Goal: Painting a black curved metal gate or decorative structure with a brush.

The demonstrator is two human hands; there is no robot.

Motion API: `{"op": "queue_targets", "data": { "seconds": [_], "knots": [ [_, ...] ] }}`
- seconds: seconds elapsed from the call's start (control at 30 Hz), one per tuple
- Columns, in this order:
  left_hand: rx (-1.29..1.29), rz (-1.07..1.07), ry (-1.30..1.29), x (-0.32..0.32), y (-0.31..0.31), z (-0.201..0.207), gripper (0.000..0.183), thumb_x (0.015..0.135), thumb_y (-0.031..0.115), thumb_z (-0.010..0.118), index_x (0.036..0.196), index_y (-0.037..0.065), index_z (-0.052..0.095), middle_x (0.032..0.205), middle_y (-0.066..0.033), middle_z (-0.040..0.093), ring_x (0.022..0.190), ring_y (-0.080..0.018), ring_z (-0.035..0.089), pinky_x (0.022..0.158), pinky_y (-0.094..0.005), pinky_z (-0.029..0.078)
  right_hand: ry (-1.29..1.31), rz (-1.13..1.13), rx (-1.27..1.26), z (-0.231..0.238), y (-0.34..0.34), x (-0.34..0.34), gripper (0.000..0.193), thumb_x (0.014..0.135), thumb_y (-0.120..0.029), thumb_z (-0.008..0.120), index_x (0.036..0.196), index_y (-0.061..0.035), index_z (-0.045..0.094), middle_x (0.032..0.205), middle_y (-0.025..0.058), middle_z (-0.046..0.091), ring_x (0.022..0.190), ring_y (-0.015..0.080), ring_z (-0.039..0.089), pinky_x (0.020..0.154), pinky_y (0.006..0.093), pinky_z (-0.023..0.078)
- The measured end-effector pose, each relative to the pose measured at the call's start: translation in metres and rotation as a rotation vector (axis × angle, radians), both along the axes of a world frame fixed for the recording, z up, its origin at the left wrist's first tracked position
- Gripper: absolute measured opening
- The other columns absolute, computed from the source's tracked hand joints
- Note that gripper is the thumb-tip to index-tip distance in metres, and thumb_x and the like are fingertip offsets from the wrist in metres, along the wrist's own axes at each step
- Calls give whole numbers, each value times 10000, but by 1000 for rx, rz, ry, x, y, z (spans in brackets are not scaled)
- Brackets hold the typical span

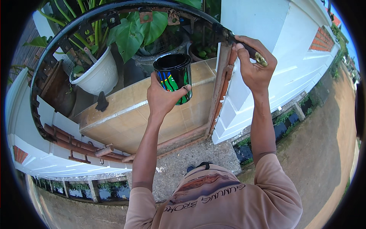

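My left hand point(163, 95) is wrapped round an open paint can point(178, 79), black with a coloured label, held upright in front of me. Dark paint coats its inside. Further right and higher, my right hand point(257, 66) grips a paintbrush point(249, 49) by its dark handle. The bristle end reaches the black curved metal frame point(87, 23) near its right end, where it meets a rusty post point(218, 89). The frame looks glossy black along its arc, with brown tabs on its inner side.
Behind the frame stand a white flowerpot point(100, 75) and leafy plants point(139, 32) on a tiled ledge point(152, 119). A white wall point(244, 99) rises at right. Rusty hinged bars point(87, 147) lie at lower left. A ditch point(244, 152) runs beside the concrete slab point(198, 164).
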State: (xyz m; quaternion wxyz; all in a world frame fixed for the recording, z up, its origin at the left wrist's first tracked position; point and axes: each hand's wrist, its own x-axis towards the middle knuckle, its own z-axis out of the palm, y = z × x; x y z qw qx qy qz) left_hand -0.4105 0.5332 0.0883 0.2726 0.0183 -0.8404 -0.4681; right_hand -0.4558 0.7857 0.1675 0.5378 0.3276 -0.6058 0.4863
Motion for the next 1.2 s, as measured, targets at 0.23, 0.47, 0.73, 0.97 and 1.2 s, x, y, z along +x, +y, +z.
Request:
{"op": "queue_targets", "data": {
  "seconds": [0.23,0.47,0.73,0.97,1.2],
  "knots": [
    [8,34,18,0,27,9,872,606,388,973,1269,20,544,1119,-145,732,1032,-259,724,923,-396,563,-179,104,121,15,9,-21,159,906,-32,709,1050,-11,772,934,111,771,787,137,722,712,269,564],
    [5,127,29,7,31,17,856,606,390,970,1256,25,550,1121,-137,731,1024,-252,722,925,-392,565,-123,152,86,20,31,-9,180,932,-9,700,1097,18,765,957,94,773,811,121,728,688,239,572],
    [1,138,90,3,22,24,906,573,486,942,1220,6,528,1081,-171,737,979,-305,739,896,-422,573,160,317,70,36,-45,4,216,904,3,738,1117,-29,764,1004,110,771,789,165,749,667,284,581],
    [-61,112,70,-2,-1,32,915,573,490,938,1226,-4,529,1089,-199,737,1001,-355,738,915,-447,567,-8,167,123,-1,-51,8,214,946,28,694,1154,42,741,1076,156,760,857,179,739,739,276,587],
    [-114,22,48,-10,-17,42,975,578,540,909,1264,-17,497,1034,-217,739,984,-387,741,900,-456,573,-61,40,140,-11,-69,19,209,897,8,743,1105,-3,762,1048,138,777,920,237,752,823,310,569]
  ]
}}
